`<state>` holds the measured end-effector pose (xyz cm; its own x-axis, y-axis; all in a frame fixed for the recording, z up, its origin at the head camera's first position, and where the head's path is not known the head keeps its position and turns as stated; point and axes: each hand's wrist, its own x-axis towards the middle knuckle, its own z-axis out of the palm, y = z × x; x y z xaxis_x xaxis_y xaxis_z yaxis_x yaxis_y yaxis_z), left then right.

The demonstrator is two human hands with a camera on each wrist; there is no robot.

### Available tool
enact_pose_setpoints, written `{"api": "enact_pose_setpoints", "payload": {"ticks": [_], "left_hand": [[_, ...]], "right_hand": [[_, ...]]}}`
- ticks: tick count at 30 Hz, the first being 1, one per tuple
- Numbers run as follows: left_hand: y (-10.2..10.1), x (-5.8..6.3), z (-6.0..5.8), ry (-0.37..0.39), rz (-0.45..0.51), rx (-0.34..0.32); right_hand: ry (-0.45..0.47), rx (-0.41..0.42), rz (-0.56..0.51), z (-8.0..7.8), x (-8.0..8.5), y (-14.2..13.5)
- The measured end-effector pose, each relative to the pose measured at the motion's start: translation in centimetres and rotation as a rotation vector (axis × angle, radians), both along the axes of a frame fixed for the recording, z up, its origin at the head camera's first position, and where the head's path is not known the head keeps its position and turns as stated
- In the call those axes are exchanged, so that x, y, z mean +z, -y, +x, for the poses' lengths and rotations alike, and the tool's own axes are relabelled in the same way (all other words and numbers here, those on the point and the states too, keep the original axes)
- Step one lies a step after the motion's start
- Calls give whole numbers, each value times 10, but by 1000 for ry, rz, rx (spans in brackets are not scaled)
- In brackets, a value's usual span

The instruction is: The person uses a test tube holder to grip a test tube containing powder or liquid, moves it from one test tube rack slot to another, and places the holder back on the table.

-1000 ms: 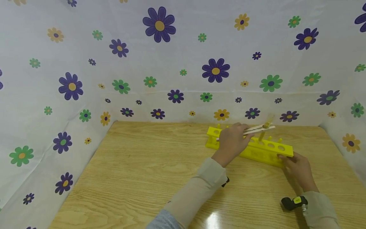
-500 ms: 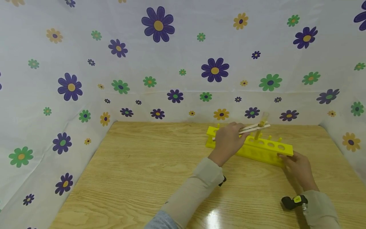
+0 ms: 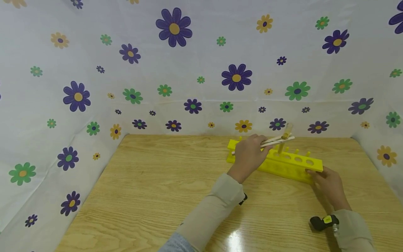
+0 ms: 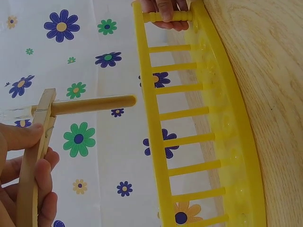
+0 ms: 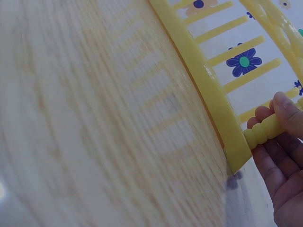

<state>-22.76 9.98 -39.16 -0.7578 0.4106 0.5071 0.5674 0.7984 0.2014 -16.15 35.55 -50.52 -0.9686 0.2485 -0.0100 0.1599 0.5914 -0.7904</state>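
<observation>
My left hand (image 3: 251, 155) grips a wooden test tube holder (image 4: 32, 177) with the thumb on one side and curled fingers on the other. Clamped in its tip is a glass test tube (image 4: 94, 105) holding brownish-yellow liquid, tilted slightly in the head view. The tube's rounded bottom hangs a little above the top plate of a yellow test tube rack (image 3: 291, 171), apart from it in the left wrist view. At the rack's right end, my right hand (image 3: 330, 183) holds the ridged end post (image 5: 265, 131) between thumb and fingers.
The rack stands on a wood-grain table (image 3: 151, 189), with round holes on top and a row of pegs (image 3: 297, 151) behind. A white flowered sheet (image 3: 201, 63) hangs close behind and at the sides. Black wrist gear (image 3: 324, 223) is on the right wrist.
My left hand has shifted left along the rack, carrying the holder and test tube with it; the movement is smaller in the last half second. My right hand and the rack stay put.
</observation>
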Motion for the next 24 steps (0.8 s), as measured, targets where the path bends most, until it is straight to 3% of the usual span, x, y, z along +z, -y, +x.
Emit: {"api": "enact_pose_setpoints", "payload": {"ticks": [24], "left_hand": [[10, 3, -3, 21, 5, 12]], "right_hand": [[15, 8, -10, 1, 3, 0]]}}
